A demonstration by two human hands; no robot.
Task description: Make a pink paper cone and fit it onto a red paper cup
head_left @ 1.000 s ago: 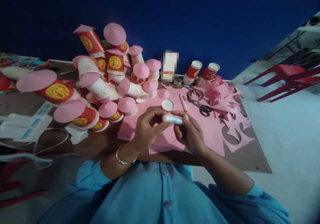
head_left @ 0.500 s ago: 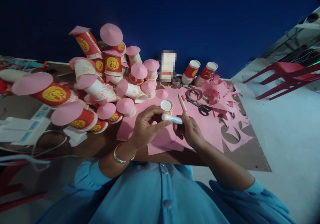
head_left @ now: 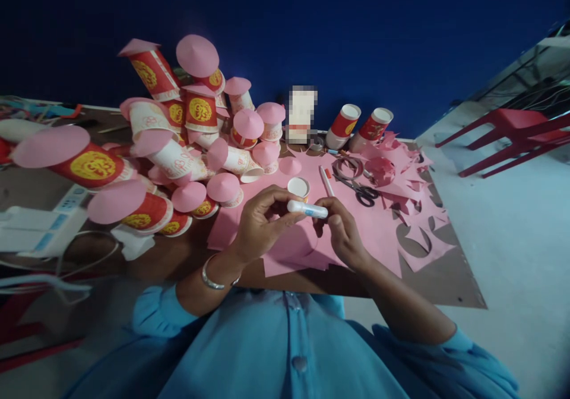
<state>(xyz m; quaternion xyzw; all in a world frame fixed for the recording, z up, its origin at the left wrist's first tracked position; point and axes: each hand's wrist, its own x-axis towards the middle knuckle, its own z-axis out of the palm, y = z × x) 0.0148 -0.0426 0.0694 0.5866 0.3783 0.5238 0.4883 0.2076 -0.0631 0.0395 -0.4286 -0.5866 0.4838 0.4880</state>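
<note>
Between fingers (head_left: 276, 196), a white, blue-labelled tube (head_left: 308, 209)

The white tube (head_left: 307, 209) bears a blue patch.

Left fingers (head_left: 276, 197) pinch a white tube (head_left: 306, 209) (right fingers (head_left: 333, 205) apparently touching its end) above pink paper (head_left: 371, 233).

No readable text, tube label (head_left: 310, 211) (blurred)
</note>
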